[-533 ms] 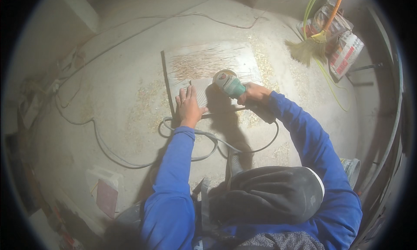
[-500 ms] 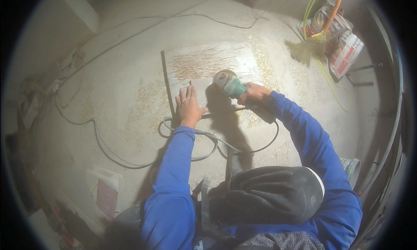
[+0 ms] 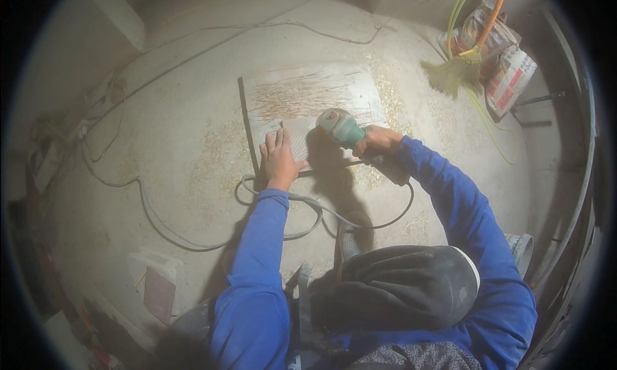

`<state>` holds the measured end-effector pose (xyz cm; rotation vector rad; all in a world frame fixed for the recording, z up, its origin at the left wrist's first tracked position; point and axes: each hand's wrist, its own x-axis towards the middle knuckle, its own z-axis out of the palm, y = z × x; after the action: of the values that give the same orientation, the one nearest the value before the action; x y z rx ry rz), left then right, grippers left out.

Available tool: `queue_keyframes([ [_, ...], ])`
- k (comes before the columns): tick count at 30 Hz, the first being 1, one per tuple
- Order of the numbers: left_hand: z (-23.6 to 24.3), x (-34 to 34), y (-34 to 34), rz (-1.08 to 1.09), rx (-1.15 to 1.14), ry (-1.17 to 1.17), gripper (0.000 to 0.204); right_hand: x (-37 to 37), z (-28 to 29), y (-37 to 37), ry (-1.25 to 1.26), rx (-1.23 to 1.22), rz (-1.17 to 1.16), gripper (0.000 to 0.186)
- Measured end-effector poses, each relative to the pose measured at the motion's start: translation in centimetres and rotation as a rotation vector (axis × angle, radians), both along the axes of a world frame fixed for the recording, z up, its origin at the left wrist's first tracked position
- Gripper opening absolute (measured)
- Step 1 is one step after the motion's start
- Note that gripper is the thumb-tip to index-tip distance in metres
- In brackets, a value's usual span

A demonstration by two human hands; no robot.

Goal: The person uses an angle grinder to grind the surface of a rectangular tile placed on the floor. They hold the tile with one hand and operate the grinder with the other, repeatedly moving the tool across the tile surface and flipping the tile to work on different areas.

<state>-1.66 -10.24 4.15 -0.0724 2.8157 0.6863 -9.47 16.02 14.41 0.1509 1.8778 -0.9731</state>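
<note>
The right hand (image 3: 380,142) was clamped around a green-bodied power tool (image 3: 347,133), just right of the frame's centre, its pale head pointing to the upper left; the left hand (image 3: 279,164) lay flat, its fingers a little apart, on a pale ribbed piece (image 3: 295,131) near the middle of the frame; whether the tool's head touched that piece could not be told. Beneath the piece lay a light slab (image 3: 363,81), scored with brown lines; below the slab, a grey cord (image 3: 150,208) looped and ran leftward; a broom (image 3: 457,73) stood in the upper right, before printed bags (image 3: 511,81); a maroon piece (image 3: 159,295) lay in the lower left.
</note>
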Motion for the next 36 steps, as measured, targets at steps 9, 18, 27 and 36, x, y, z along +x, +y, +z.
queue_keyframes([
  [9,0.0,-0.1,0.0,-0.003,0.000,-0.002,0.108,0.2,0.0,-0.2,-0.011,0.004,-0.037,0.041],
  [18,0.0,-0.1,-0.1,-0.003,-0.001,0.007,0.107,0.3,-0.1,-0.6,0.005,-0.036,-0.041,0.038],
  [27,0.0,-0.1,0.0,-0.003,-0.016,0.000,0.107,0.3,0.5,-0.8,-0.028,-0.050,-0.055,0.033],
  [36,0.2,0.0,-0.2,-0.006,-0.014,-0.001,0.107,0.0,-0.8,0.0,-0.083,-0.065,-0.049,0.032],
])
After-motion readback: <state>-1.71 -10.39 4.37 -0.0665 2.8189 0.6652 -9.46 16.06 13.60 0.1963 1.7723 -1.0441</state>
